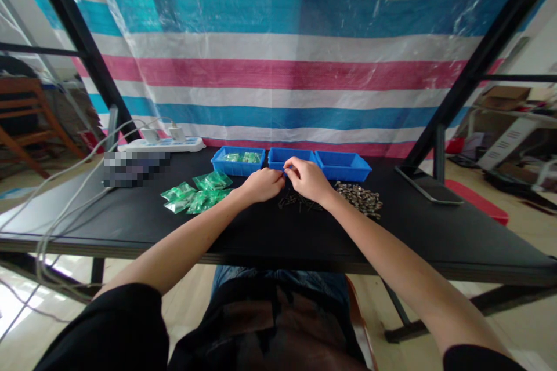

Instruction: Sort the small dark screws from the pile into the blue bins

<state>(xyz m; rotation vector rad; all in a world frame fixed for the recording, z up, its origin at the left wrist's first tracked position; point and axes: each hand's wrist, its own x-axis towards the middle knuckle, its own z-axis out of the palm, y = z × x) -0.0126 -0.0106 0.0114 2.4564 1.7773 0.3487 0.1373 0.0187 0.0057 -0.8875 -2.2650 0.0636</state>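
My left hand (264, 185) is closed, fingers curled, in front of the blue bins. Close against it, my right hand (307, 178) is pinched with thumb and forefinger together. Whatever lies between the fingertips of either hand is too small or hidden to name. Just below the hands is a loose scatter of thin, dark, screw-like pieces (300, 203). A heap of small shiny metal parts (360, 199) lies right of my right hand. Green-and-clear plastic packets (195, 194) are spread to the left of my left hand.
Three blue plastic bins stand in a row: the left bin (237, 169) holds green packets, then come a middle bin (278, 156) and a right bin (348, 174). A power strip (191, 144) with cables sits back left. A phone (429, 185) lies right on the black table (270, 237).
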